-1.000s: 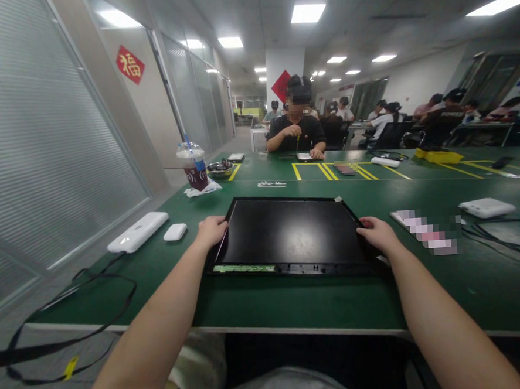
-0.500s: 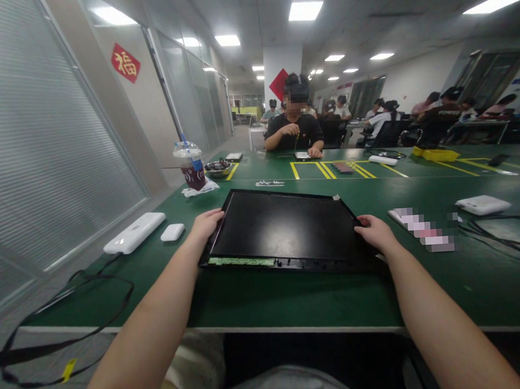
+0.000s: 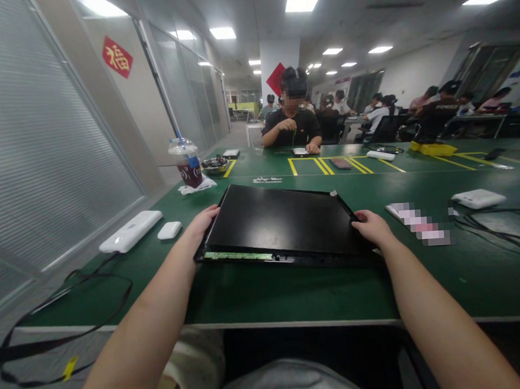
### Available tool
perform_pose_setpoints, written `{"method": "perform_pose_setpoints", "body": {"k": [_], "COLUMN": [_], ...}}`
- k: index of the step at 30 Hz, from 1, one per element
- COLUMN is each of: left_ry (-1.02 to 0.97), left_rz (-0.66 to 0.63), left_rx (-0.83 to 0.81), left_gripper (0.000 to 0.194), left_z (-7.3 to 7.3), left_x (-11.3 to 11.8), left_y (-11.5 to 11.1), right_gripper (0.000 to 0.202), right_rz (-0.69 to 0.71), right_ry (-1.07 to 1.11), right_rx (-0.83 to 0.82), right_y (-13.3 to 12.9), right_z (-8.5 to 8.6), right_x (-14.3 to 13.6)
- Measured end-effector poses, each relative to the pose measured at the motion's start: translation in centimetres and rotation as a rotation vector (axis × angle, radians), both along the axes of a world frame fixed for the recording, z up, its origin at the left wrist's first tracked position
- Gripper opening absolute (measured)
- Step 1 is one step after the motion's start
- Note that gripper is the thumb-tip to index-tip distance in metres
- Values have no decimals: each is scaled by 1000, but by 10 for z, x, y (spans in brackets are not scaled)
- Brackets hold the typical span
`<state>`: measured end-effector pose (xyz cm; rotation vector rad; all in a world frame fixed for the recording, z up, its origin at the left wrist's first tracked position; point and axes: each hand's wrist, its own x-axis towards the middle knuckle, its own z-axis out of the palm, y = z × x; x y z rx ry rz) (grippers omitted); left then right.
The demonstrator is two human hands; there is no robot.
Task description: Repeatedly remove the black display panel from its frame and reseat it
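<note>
A black LCD screen panel (image 3: pixel 279 221) in a thin dark frame is held between both hands over the green table (image 3: pixel 293 301). A green circuit strip (image 3: pixel 240 256) runs along the left part of its near edge. My left hand (image 3: pixel 205 221) is closed on the left side, its fingers partly hidden behind the frame. At the right side, my right hand (image 3: pixel 372 227) grips the edge with the thumb on top and the other fingers out of sight below. A small pale tab (image 3: pixel 333 193) sits at the far right corner.
Left of the panel lie a white power bank (image 3: pixel 131 232) and a small white case (image 3: pixel 169 230). A drink cup (image 3: pixel 188 166) and a metal bowl (image 3: pixel 215 165) stand beyond. To the right are a phone-like object (image 3: pixel 418 225) and black cables (image 3: pixel 500 227). A person (image 3: pixel 291 116) sits opposite.
The panel's tilt has changed slightly in my hands, with the glass now looking raised from the frame along its left and near edges. The view has shifted a little.
</note>
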<state>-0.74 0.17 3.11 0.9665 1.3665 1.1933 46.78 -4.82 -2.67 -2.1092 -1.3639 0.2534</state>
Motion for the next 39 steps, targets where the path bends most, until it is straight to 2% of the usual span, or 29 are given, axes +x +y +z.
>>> {"method": "perform_pose_setpoints", "body": {"k": [3,6,9,16,19,26,30,33,39], "left_ry": [-45,-60,-55,-8,7,46,100,172,327], "left_rz": [39,58,70,74,51,9,38,40,-23], "left_rx": [-69,-70,-39,39,69,89,106,121,110], "left_gripper": [75,79,69,31,22,25,14,25,33], "left_z": [3,5,6,6,6,1,-4,-4,2], "left_x": [0,2,4,5,6,5,0,-1,1], "left_y": [-2,-3,-3,-4,-6,-2,4,3,-11], "right_gripper": [38,37,38,41,41,33,33,33,32], "right_rz": [5,4,4,11,15,21,31,29,33], "right_ry": [-3,-4,-6,-4,-10,-41,-54,-60,-59], "right_rx": [2,3,5,-17,-25,-35,-41,-43,-35], "right_y": [0,0,0,-1,-3,-4,-4,-4,-5], "right_z": [0,0,0,3,4,4,5,6,6], "right_x": [1,1,1,-2,-4,-5,-5,-5,-6]}}
